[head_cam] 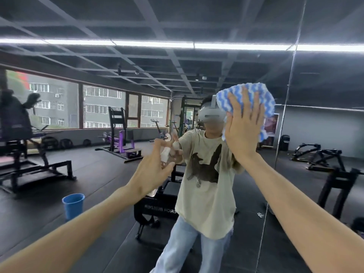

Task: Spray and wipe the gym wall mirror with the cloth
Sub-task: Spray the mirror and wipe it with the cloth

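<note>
Pressing the cloth [246,107] flat against the mirror [319,134], we had our right hand [244,127] spread open behind it, palm and fingers pinning the blue-and-white fabric to the glass at about head height. Our left hand [151,172] was closed around the spray bottle [165,154], held up near the glass at chest height, its nozzle end toward the mirror; we could not tell whether a finger was squeezing the trigger. The two hands were well apart, the cloth up and to the right, the bottle lower and nearer the middle.

We judged the work to be in its wiping stage on this panel. No mist, drips or wet streaks showed on the glass, so we could not say how much had been sprayed or how much already wiped. The reflection looked fairly clear around the cloth, but that alone proved little. A seam [283,119] ran down the mirror just right of the cloth, and the panel beyond it seemed untouched by either hand. The lower glass, and the wide stretch to the left, were likely left to do. A blue bucket [73,205] appeared in the reflection, standing on the floor [98,174] behind us.
</note>
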`<action>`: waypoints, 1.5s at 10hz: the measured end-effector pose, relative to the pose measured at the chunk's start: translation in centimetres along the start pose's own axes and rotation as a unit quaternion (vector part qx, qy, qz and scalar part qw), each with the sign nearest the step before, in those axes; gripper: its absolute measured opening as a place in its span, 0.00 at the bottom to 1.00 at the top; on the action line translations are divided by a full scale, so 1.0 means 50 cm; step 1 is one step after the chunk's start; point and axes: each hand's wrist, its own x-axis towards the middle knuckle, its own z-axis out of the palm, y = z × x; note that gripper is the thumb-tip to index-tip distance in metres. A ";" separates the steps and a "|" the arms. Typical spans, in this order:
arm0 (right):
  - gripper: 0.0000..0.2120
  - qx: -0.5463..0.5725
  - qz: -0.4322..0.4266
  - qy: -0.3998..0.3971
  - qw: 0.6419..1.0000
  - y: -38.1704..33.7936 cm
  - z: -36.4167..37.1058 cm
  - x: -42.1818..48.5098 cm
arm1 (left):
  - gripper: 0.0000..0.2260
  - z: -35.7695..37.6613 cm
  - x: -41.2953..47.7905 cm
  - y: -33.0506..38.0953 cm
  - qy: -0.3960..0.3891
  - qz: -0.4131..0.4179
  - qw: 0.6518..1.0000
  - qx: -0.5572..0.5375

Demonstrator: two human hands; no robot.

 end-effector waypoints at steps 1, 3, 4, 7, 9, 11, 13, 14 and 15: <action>0.22 0.009 -0.002 -0.004 1.000 -0.005 -0.006 -0.004 | 0.24 -0.008 -0.004 0.018 -0.006 0.001 1.000 0.000; 0.25 0.010 -0.083 -0.002 0.997 -0.031 0.006 -0.052 | 0.32 -0.020 -0.028 0.009 -0.060 0.014 0.998 -0.001; 0.30 0.041 -0.354 -0.068 0.932 -0.054 0.040 -0.211 | 0.31 -0.031 -0.046 0.005 -0.047 0.023 0.998 0.035; 0.25 0.016 -0.141 0.019 0.990 -0.091 0.045 -0.070 | 0.31 -0.025 -0.077 -0.019 -0.038 -0.007 0.993 0.115; 0.28 0.027 -0.316 -0.038 0.948 -0.129 0.058 -0.269 | 0.28 0.012 -0.151 -0.077 -0.091 -0.012 0.978 0.190; 0.31 0.007 -0.256 -0.164 0.953 -0.183 0.091 -0.363 | 0.30 0.010 -0.204 -0.089 -0.056 -0.051 0.984 0.163; 0.28 0.028 -0.587 -0.137 0.797 -0.229 0.100 -0.505 | 0.30 -0.048 -0.196 -0.079 0.023 -0.052 0.983 0.174; 0.31 0.123 -0.414 -0.054 0.900 -0.282 0.097 -0.220 | 0.26 -0.075 -0.187 -0.090 0.049 -0.062 0.986 0.149; 0.32 0.067 -0.201 -0.029 0.977 -0.307 0.085 -0.009 | 0.23 -0.087 -0.182 -0.095 0.066 -0.094 0.986 0.120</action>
